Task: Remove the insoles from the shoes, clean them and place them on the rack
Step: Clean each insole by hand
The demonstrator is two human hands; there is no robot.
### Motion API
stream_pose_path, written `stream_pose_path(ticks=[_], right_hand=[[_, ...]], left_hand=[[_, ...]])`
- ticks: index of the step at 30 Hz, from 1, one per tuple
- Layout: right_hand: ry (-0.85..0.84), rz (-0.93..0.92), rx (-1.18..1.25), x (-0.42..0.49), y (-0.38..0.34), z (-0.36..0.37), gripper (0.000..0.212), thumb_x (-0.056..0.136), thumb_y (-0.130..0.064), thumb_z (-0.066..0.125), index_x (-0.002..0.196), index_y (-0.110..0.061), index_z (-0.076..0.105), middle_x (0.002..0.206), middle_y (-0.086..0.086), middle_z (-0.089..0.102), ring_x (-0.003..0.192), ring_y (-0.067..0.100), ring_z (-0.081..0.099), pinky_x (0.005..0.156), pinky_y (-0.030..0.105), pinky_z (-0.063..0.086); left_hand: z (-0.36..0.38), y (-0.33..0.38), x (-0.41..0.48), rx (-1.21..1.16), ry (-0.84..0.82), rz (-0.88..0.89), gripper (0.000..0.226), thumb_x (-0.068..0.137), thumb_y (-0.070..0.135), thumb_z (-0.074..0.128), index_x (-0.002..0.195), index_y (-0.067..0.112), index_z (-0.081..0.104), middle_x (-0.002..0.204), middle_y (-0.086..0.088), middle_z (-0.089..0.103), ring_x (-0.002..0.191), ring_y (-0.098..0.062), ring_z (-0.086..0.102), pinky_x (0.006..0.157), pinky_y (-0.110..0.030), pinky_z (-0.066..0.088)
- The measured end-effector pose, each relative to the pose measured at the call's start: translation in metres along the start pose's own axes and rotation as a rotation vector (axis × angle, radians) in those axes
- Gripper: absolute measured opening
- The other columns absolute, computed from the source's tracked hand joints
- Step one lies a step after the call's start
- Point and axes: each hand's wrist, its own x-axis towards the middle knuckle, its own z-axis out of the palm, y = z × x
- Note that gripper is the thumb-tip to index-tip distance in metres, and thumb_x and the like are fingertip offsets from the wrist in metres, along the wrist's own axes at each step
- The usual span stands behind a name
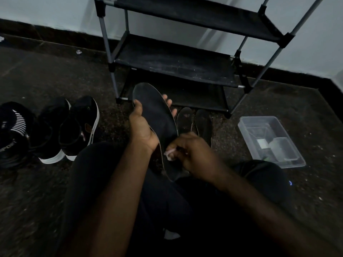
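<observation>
Black insole (159, 115) is held by the left hand (143, 127), fingers curled round its edges. Its long axis runs from the lap toward the rack (172, 69). The right hand (193, 154) pinches a white wipe (168, 154) at the near end, so the stroke probably goes away from the body.

A clear rectangular plastic tub (244, 127) sits on the dark speckled floor (55, 182); a small white scrap (79, 51) lies near the black skirting (46, 32).
</observation>
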Motion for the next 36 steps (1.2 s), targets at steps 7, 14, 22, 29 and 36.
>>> stream_pose_path(ticks=[7, 14, 22, 29, 36], right_hand=[[0.142, 0.309, 0.554, -0.003, 0.001, 0.002, 0.015, 0.086, -0.001, 0.068, 0.085, -0.015, 0.072, 0.080, -0.001, 0.073, 0.075, 0.007, 0.067, 0.073, 0.021, 0.053], [0.352, 0.325, 0.583, 0.030, -0.010, -0.008, 0.005, 0.089, -0.009, 0.067, 0.090, -0.007, 0.072, 0.082, 0.001, 0.074, 0.078, 0.009, 0.069, 0.075, 0.022, 0.054], [0.310, 0.299, 0.649, 0.015, -0.002, -0.029, 0.008, 0.090, -0.006, 0.065, 0.094, -0.008, 0.071, 0.080, 0.007, 0.073, 0.073, 0.024, 0.069, 0.066, 0.037, 0.057], [0.282, 0.293, 0.307, 0.008, -0.012, 0.004, 0.010, 0.085, -0.011, 0.072, 0.092, -0.018, 0.074, 0.092, -0.005, 0.069, 0.084, 0.002, 0.065, 0.078, 0.020, 0.053], [0.265, 0.299, 0.346, 0.004, -0.028, 0.012, 0.012, 0.083, -0.005, 0.072, 0.091, -0.013, 0.076, 0.085, -0.011, 0.065, 0.080, 0.002, 0.064, 0.074, 0.013, 0.051]], left_hand=[[-0.002, 0.005, -0.003, -0.010, -0.056, 0.037, 0.067, 0.097, 0.058, 0.031, 0.117, 0.000, 0.061, 0.123, -0.019, 0.065, 0.114, -0.030, 0.064, 0.099, -0.047, 0.048], [0.008, -0.030, -0.024, 0.191, -0.092, -0.198, 0.062, 0.084, 0.039, 0.053, 0.136, 0.006, 0.051, 0.124, -0.022, 0.061, 0.112, -0.033, 0.060, 0.099, -0.045, 0.047], [0.002, -0.006, -0.014, 0.026, -0.149, 0.019, 0.034, 0.097, 0.023, 0.043, 0.127, 0.009, 0.051, 0.080, -0.009, 0.055, 0.073, -0.021, 0.063, 0.072, -0.033, 0.057], [0.003, -0.015, -0.017, 0.053, -0.163, -0.014, 0.032, 0.098, 0.040, 0.044, 0.112, 0.015, 0.059, 0.075, -0.003, 0.053, 0.070, -0.020, 0.056, 0.074, -0.041, 0.055], [0.002, -0.011, -0.016, -0.008, -0.123, -0.022, 0.047, 0.096, 0.053, 0.040, 0.088, 0.010, 0.057, 0.074, -0.004, 0.050, 0.064, -0.018, 0.051, 0.068, -0.035, 0.053]])
